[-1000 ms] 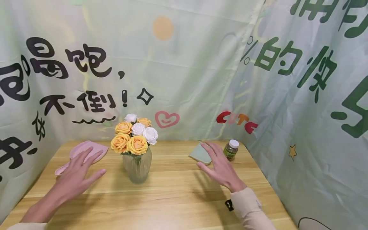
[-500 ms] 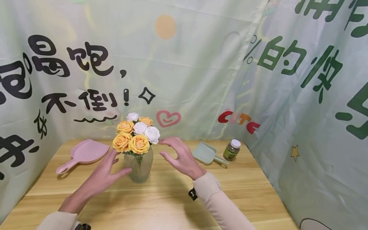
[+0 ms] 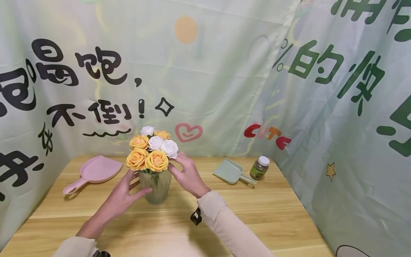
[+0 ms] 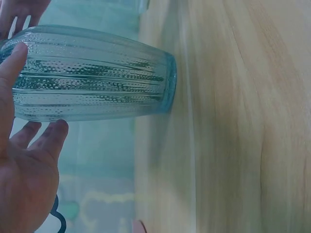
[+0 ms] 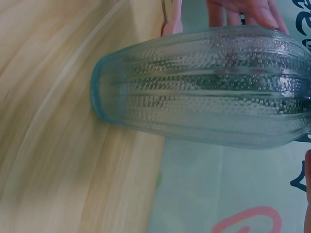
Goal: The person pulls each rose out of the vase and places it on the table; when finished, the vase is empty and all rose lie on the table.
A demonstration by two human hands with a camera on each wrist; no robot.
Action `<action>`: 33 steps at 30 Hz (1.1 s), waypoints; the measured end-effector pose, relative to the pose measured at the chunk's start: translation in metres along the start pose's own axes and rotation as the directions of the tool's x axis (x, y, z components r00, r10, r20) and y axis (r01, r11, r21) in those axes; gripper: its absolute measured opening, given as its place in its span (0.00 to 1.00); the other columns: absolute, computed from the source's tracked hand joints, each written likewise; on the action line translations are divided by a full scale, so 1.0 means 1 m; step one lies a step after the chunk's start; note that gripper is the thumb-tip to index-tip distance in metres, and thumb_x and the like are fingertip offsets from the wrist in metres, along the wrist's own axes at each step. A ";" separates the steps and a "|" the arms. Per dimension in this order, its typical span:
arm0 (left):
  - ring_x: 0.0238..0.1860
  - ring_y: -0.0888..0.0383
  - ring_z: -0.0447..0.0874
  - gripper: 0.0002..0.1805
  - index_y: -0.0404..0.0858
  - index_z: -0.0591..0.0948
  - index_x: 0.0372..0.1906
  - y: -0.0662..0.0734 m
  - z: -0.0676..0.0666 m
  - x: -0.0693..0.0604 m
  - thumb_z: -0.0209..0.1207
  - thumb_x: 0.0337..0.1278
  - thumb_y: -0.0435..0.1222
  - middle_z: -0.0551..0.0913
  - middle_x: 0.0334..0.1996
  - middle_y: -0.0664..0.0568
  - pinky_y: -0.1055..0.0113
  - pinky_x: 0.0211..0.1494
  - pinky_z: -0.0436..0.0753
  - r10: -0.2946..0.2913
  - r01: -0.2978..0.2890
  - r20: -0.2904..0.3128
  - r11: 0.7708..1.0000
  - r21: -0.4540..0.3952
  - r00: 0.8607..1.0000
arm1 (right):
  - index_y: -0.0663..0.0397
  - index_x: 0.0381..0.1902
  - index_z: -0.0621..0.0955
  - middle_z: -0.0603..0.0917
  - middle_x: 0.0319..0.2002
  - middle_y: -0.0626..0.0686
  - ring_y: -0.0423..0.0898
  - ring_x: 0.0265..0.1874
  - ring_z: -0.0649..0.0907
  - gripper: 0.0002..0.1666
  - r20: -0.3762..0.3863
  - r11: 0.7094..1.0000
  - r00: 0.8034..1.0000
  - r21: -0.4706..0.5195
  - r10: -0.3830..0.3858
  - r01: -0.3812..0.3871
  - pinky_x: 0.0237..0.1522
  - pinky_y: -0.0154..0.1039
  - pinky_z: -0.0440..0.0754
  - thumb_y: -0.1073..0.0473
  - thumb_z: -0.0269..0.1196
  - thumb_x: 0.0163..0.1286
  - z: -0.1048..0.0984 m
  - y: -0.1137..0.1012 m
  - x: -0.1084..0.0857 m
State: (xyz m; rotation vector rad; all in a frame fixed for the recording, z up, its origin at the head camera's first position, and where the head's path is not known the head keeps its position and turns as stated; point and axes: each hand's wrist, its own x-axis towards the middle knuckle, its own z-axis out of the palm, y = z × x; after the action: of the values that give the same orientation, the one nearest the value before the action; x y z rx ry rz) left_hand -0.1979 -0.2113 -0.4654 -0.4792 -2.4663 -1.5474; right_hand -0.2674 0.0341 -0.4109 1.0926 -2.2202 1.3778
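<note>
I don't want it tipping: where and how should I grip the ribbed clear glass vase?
Probably the upper body of the vase, below the orange and white roses, left hand from the left, right hand from the right. It stands upright, narrows toward its base, and the roses cover its mouth, so low or overhead grips look poorer.
</note>
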 end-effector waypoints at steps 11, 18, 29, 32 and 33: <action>0.78 0.26 0.67 0.55 0.49 0.48 0.90 -0.001 0.003 0.000 0.71 0.72 0.39 0.60 0.83 0.32 0.32 0.74 0.80 -0.008 0.008 -0.007 1.000 0.000 1.000 | 0.65 0.51 0.89 0.91 0.55 0.61 0.57 0.56 0.90 0.08 -0.185 0.997 0.983 0.074 0.000 0.014 0.65 0.43 0.92 0.70 0.68 0.77 0.000 -0.012 0.011; 0.79 0.27 0.66 0.54 0.50 0.48 0.90 -0.001 0.002 0.000 0.71 0.72 0.39 0.58 0.85 0.34 0.32 0.76 0.78 -0.018 0.018 -0.002 1.000 -0.015 1.000 | 0.70 0.48 0.86 0.88 0.52 0.66 0.62 0.54 0.89 0.06 -0.275 0.979 0.961 0.198 0.013 0.043 0.64 0.44 0.92 0.73 0.67 0.76 -0.014 -0.026 0.029; 0.80 0.27 0.65 0.56 0.58 0.47 0.90 -0.002 0.000 0.000 0.72 0.72 0.41 0.56 0.86 0.35 0.31 0.76 0.78 -0.030 0.030 0.006 0.999 -0.024 1.000 | 0.72 0.54 0.83 0.88 0.58 0.68 0.54 0.54 0.90 0.12 -0.419 0.951 0.906 0.300 0.062 0.074 0.65 0.48 0.93 0.72 0.66 0.76 -0.068 -0.048 0.052; 0.79 0.27 0.66 0.56 0.59 0.47 0.90 -0.001 0.000 -0.001 0.72 0.72 0.41 0.57 0.86 0.35 0.31 0.76 0.78 -0.027 0.027 0.005 0.999 -0.024 1.000 | 0.74 0.55 0.82 0.90 0.56 0.66 0.47 0.50 0.92 0.13 -0.496 0.949 0.867 0.290 0.041 0.121 0.63 0.46 0.93 0.74 0.66 0.75 -0.091 -0.053 0.057; 0.79 0.27 0.66 0.56 0.59 0.47 0.90 -0.001 0.000 -0.001 0.72 0.72 0.41 0.57 0.86 0.35 0.31 0.76 0.79 -0.026 0.026 0.004 0.999 -0.022 1.000 | 0.74 0.55 0.82 0.91 0.54 0.63 0.44 0.48 0.92 0.14 -0.522 0.950 0.853 0.281 0.028 0.140 0.61 0.45 0.94 0.74 0.66 0.74 -0.100 -0.055 0.058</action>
State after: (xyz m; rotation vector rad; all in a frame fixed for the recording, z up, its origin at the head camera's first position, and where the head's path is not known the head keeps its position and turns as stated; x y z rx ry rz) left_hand -0.1976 -0.2117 -0.4663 -0.4559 -2.4696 -1.5866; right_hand -0.2782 0.0815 -0.2922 0.7375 -1.6053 1.7848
